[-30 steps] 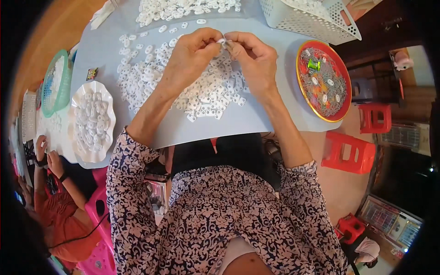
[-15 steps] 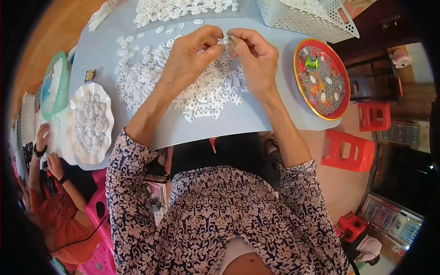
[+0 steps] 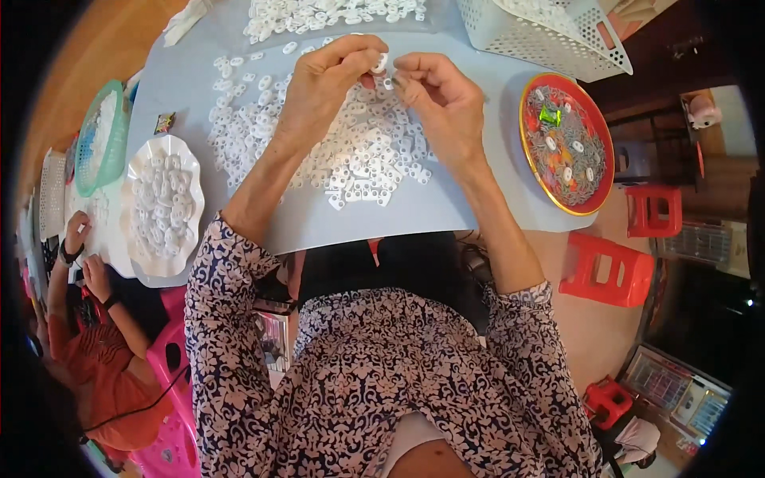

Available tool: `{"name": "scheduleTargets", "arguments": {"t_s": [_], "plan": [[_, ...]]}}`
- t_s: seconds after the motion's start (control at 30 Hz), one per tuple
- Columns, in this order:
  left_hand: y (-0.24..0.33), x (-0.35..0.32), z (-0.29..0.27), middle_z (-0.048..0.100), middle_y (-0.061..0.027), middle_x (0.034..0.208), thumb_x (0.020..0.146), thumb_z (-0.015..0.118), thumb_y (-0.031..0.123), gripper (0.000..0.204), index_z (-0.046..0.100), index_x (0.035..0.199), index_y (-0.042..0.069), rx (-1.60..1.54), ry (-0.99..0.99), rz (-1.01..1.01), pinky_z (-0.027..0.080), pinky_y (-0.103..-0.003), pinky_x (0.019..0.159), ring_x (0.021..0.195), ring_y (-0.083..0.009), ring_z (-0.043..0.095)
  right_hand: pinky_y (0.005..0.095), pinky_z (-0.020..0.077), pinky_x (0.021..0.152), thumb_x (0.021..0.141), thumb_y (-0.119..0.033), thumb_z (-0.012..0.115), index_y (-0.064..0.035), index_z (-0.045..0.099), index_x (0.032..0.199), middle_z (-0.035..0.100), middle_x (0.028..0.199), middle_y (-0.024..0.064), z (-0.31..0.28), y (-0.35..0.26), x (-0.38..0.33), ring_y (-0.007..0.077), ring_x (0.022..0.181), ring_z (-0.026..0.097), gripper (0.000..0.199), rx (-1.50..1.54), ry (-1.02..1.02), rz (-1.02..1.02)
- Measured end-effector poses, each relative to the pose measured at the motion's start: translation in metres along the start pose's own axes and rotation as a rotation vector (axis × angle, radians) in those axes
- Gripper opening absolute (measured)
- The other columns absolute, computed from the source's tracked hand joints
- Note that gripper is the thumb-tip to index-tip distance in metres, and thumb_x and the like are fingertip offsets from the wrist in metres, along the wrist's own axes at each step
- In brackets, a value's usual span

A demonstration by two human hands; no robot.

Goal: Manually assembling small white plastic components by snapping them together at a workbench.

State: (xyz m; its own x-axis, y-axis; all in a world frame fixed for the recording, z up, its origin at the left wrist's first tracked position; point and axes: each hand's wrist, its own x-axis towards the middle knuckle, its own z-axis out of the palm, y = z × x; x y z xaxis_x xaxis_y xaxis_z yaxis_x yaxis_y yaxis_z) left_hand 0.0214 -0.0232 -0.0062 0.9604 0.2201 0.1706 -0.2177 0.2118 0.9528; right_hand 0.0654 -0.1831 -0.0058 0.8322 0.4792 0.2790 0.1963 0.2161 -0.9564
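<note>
My left hand (image 3: 331, 84) pinches a small white oval plastic piece with holes (image 3: 381, 63) between thumb and fingertips, above the far part of a loose pile. Just to its right, my right hand (image 3: 442, 92) has thumb and forefinger drawn together; whatever they grip, if anything, is too small to make out. Under both hands spreads the pile of similar white plastic pieces (image 3: 358, 163) on a pale table (image 3: 319, 227). To the right stands a red round tray with a gold rim (image 3: 607, 171), holding many small grey pieces, a few white ones and a green wrapper.
A scalloped white dish (image 3: 194, 227) of white pieces stands at the left, beside a small wrapper (image 3: 164, 123). At the back are a perforated white basket (image 3: 550, 48) and more white pieces (image 3: 335, 16). A co-worker's hands (image 3: 97, 279) work at far left. Red stools (image 3: 610, 271) stand right.
My hands have moved slightly apart. The white oval piece now shows in my left fingertips. The view has shifted a little, so the table and trays appear slightly displaced.
</note>
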Motion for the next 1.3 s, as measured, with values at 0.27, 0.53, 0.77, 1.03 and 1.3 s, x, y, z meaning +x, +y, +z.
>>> {"name": "scheduleTargets", "arguments": {"t_s": [0.27,0.53,0.77,1.03,1.3], "plan": [[-0.003,0.001,-0.002,0.061,-0.0021,0.080,0.090,0.058,0.015,0.016,0.063,0.095,0.000,0.062,-0.054,0.053,0.047,-0.023,0.069,0.072,-0.0091,0.055,0.0208,0.0498,0.072,0.084,0.000,0.062,0.0025,0.059,0.103,0.061,0.088,0.0030,0.002,-0.006,-0.001,0.0066,0.078,0.058,0.019,-0.097,-0.003,-0.002],[-0.002,0.001,-0.002,0.061,-0.0017,0.079,0.090,0.058,0.016,0.016,0.062,0.092,0.001,0.067,-0.048,0.049,0.047,-0.023,0.069,0.072,-0.0088,0.055,0.0209,0.0501,0.072,0.084,0.000,0.061,0.0021,0.059,0.104,0.062,0.088,0.0033,0.002,-0.007,-0.002,0.0071,0.079,0.059,0.020,-0.111,0.001,-0.001],[0.002,0.003,-0.004,0.060,-0.0002,0.080,0.090,0.060,0.016,0.017,0.063,0.094,0.000,0.215,-0.085,0.073,0.046,-0.023,0.068,0.072,-0.0078,0.054,0.0212,0.0499,0.070,0.083,0.000,0.062,0.0012,0.060,0.105,0.062,0.086,0.0034,0.002,-0.006,-0.002,0.0071,0.076,0.058,0.022,-0.169,0.014,-0.015],[0.003,0.002,0.001,0.060,0.0009,0.076,0.088,0.062,0.015,0.016,0.065,0.093,0.000,0.257,-0.066,0.105,0.046,-0.022,0.064,0.069,-0.0057,0.053,0.0210,0.0493,0.068,0.083,0.000,0.061,0.0010,0.060,0.104,0.061,0.085,0.0022,0.004,-0.007,-0.002,0.0058,0.074,0.056,0.021,-0.142,0.015,-0.037],[0.008,0.000,0.002,0.060,-0.0035,0.076,0.095,0.047,0.023,0.030,0.064,0.093,-0.001,0.283,-0.094,0.144,0.045,-0.025,0.068,0.070,-0.0112,0.054,0.0200,0.0475,0.066,0.084,0.000,0.060,0.0012,0.059,0.102,0.062,0.086,0.0028,0.003,-0.006,-0.002,0.0052,0.072,0.055,0.018,-0.065,0.066,-0.076]]}}
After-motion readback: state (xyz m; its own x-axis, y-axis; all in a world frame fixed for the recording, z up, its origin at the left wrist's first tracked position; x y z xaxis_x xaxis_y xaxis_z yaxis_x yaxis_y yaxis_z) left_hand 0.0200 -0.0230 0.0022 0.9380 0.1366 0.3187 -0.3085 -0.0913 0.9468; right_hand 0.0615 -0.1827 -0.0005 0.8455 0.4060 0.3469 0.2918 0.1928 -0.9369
